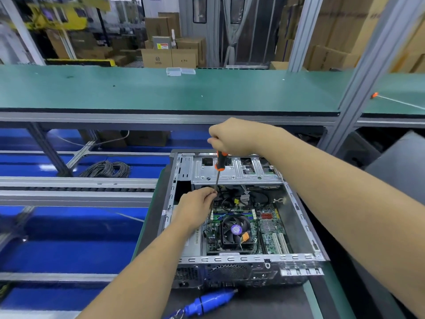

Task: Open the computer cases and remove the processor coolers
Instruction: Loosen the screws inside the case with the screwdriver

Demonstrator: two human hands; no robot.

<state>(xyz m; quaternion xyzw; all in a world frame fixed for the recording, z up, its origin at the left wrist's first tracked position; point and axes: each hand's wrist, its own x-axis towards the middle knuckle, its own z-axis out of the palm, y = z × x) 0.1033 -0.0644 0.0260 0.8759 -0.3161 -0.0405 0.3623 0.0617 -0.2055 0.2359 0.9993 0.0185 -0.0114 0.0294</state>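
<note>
**Screwdriver poised above an opened case, cooler still seated**

The processor cooler (235, 229) sat fastened on the motherboard (271, 229) inside the open computer case (296, 256), just right of and below the left hand (195, 207). That left hand was the nearer one; its fingertips pinched the lower shaft of the screwdriver (220, 168), steadying it. The right hand (232, 137) was higher and farther back, curled around the orange-and-black handle. The tool's long axis ran nearly upright, tilted slightly, its tip hidden behind the left fingers, so whether it met a screw could not be told. On the bench (322, 293), nearer than both hands, lay a blue power driver (212, 301).
</note>
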